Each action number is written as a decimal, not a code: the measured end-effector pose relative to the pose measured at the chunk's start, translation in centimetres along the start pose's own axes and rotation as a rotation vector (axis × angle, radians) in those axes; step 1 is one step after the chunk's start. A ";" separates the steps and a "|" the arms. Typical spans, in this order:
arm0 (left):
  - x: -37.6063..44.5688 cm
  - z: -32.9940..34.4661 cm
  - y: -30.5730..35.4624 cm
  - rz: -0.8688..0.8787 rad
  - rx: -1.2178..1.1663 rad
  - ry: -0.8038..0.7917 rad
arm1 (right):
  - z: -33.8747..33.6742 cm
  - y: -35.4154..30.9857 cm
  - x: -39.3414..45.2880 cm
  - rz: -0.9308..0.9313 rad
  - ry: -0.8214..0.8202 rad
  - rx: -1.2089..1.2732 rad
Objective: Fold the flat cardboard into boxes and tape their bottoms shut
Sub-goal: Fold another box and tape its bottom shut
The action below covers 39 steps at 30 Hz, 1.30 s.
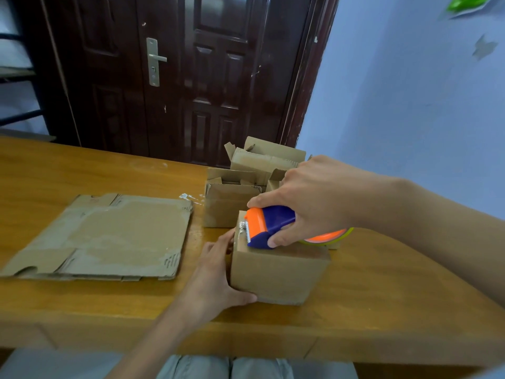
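A small folded cardboard box stands on the wooden table in front of me. My left hand grips its left side, thumb across the front lower edge. My right hand holds a blue and orange tape dispenser pressed on the box's top face, its toothed blade at the top left edge with clear tape under it. A stack of flat cardboard lies to the left.
Several folded boxes with open flaps stand behind the one I hold, near the table's far edge. A dark wooden door is behind the table and a blue wall to the right.
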<state>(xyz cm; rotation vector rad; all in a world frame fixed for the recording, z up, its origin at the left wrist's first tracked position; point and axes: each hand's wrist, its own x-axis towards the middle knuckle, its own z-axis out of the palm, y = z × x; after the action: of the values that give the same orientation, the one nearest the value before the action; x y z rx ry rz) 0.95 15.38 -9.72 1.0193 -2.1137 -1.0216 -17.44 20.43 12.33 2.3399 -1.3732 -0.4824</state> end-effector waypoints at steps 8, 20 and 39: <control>0.6 -1.0 2.8 0.280 -0.274 0.079 | 0.0 -0.2 0.2 0.018 0.002 0.003; 1.9 1.3 2.4 0.339 -0.341 0.256 | 0.4 1.2 0.7 0.051 -0.081 0.049; 2.9 2.0 1.1 0.457 -0.306 0.362 | 0.1 2.0 1.0 0.055 -0.185 0.044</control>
<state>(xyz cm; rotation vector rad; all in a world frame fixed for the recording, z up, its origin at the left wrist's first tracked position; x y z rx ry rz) -2.55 14.23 -9.39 0.4925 -1.7136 -0.8233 -18.49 18.65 13.14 2.3341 -1.5416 -0.6735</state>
